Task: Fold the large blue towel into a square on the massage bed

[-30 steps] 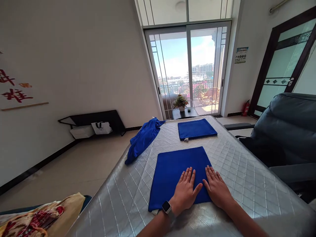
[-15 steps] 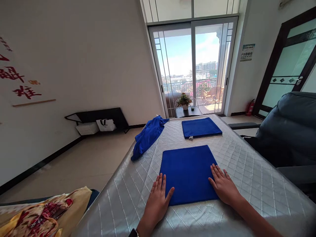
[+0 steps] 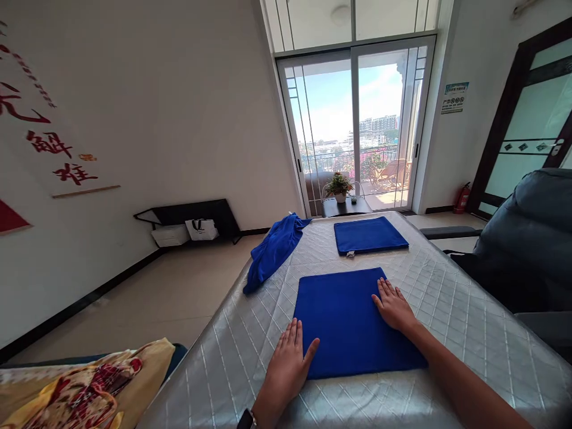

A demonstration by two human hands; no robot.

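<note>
A flat blue cushion cover (image 3: 344,333) lies spread on the silver quilted table cover (image 3: 250,363). On its left edge rests my left hand (image 3: 290,360), palm down with the fingers stretched out and a watch on the wrist. My right hand (image 3: 395,307) lies flat on the upper right edge, fingers extended. Beyond them is a second flat blue cover (image 3: 370,234) with a small white label at its near left corner. A crumpled blue cloth (image 3: 274,250) sits at the table's far left edge.
Patterned yellow and red fabric (image 3: 89,384) is at the lower left. A dark padded chair (image 3: 531,232) stands close to the table's right side. Past the far end are a small table with a potted plant (image 3: 339,186) and a sliding glass door (image 3: 355,131).
My right hand has slid up along the cover's right edge, away from me. My left hand stays at the left edge. The view has shifted slightly left.
</note>
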